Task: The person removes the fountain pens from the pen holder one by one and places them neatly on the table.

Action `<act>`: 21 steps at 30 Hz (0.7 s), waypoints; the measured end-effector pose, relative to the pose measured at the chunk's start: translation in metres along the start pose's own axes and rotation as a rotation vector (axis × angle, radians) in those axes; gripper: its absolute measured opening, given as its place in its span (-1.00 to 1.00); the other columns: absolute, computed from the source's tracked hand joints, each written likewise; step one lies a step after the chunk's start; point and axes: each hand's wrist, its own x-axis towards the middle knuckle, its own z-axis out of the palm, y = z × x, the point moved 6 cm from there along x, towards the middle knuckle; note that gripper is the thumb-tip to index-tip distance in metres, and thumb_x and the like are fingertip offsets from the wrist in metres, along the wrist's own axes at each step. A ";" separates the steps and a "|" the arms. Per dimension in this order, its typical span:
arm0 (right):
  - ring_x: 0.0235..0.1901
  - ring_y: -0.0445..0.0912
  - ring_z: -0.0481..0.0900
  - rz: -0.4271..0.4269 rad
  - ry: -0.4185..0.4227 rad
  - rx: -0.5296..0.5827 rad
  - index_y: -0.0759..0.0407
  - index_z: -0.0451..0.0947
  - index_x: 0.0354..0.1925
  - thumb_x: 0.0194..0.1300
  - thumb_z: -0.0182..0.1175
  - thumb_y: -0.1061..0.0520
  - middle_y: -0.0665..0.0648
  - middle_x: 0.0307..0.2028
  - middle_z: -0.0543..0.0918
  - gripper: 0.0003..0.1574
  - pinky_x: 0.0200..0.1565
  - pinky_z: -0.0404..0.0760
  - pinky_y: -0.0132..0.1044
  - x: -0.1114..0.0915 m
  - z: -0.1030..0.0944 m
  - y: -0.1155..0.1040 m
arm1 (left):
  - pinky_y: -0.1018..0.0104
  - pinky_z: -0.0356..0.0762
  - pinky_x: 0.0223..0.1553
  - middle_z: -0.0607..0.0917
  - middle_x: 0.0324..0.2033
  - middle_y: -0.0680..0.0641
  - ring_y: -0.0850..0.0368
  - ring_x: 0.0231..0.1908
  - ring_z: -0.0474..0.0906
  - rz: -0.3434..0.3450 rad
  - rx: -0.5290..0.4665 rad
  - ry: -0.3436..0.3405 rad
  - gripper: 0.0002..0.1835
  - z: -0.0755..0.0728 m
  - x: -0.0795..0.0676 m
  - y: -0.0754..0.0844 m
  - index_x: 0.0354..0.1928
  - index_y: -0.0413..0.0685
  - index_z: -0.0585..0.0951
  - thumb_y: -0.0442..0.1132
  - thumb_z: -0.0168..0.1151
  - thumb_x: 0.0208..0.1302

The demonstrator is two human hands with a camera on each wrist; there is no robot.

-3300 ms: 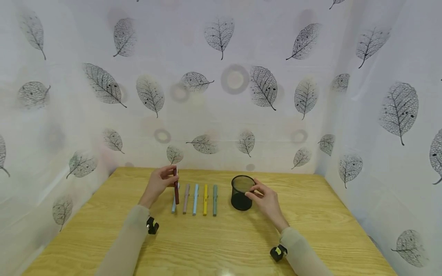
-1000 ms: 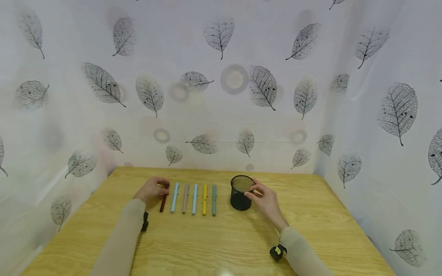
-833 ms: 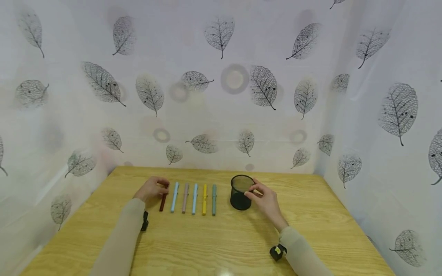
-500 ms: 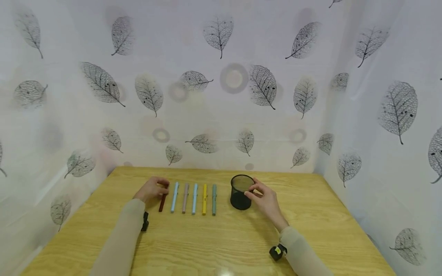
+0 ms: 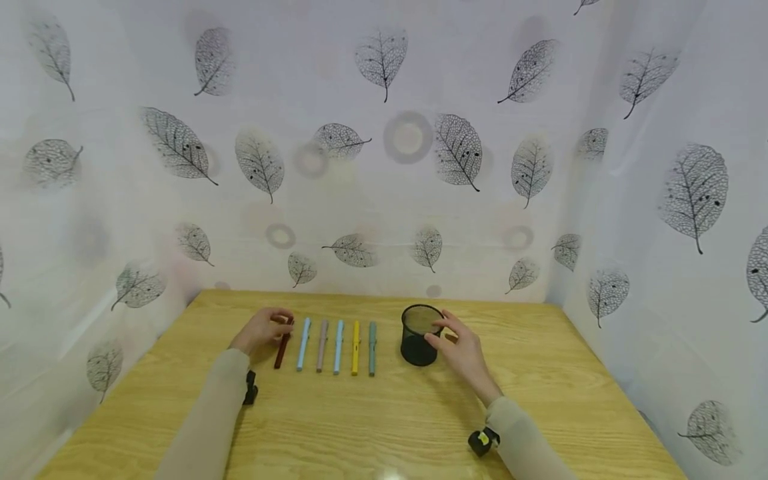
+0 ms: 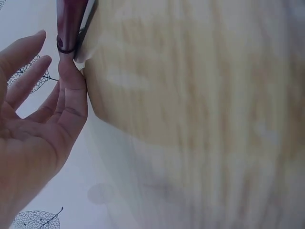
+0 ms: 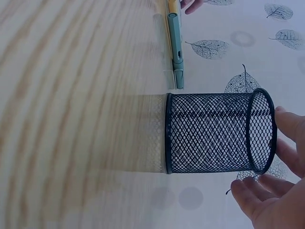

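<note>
My left hand [image 5: 262,330] is at the left end of a row of pens, beside a dark red pen [image 5: 280,350] lying on the table. In the left wrist view the fingers have spread away from this pen [image 6: 70,24], with one fingertip still near its end. To its right lie a light blue pen [image 5: 303,345], a mauve one, another light blue one, a yellow pen [image 5: 356,349] and a green pen [image 5: 372,350]. My right hand [image 5: 461,347] is at the rim of an upright black mesh pen holder [image 7: 209,133], fingers loosely parted around the rim's near side.
The wooden table [image 5: 372,427] reaches to a white curtain [image 5: 372,200] printed with dark leaves, which also hangs at both sides. A small black camera sits on each wrist [image 5: 483,440].
The dark red pen went from being held up over the first light blue pen to lying left of it. My left fingers have let go of it, and my right fingers have loosened at the holder's rim.
</note>
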 end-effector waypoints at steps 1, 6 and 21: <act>0.40 0.13 0.29 0.008 -0.004 -0.005 0.16 0.61 0.08 0.27 0.34 0.08 0.21 0.41 0.34 -0.57 0.23 0.51 0.07 0.000 -0.001 -0.001 | 0.15 0.69 -0.14 0.46 0.19 -0.43 -0.08 -0.03 0.61 0.000 0.000 0.007 -0.58 -0.001 -0.001 0.000 0.23 -0.34 0.46 -0.32 0.17 0.39; 0.41 0.10 0.27 0.024 -0.049 -0.057 0.13 0.53 0.22 0.34 0.28 0.02 0.18 0.43 0.31 -0.48 0.29 0.47 0.03 0.003 -0.005 0.000 | 0.09 0.63 -0.09 0.51 0.16 -0.41 -0.18 0.03 0.56 -0.010 0.047 0.059 -0.55 -0.004 -0.008 0.003 0.27 -0.32 0.43 -0.24 0.12 0.43; 0.46 0.31 0.03 -0.097 -0.293 -0.505 0.23 -0.05 0.53 0.29 0.19 -0.33 0.35 0.51 0.02 0.15 0.41 0.09 0.30 0.014 -0.022 -0.006 | -0.26 0.43 0.18 0.40 0.29 -0.43 -0.38 0.23 0.38 0.091 0.339 0.208 -0.35 0.004 -0.034 0.053 0.42 -0.29 0.24 0.00 0.03 0.48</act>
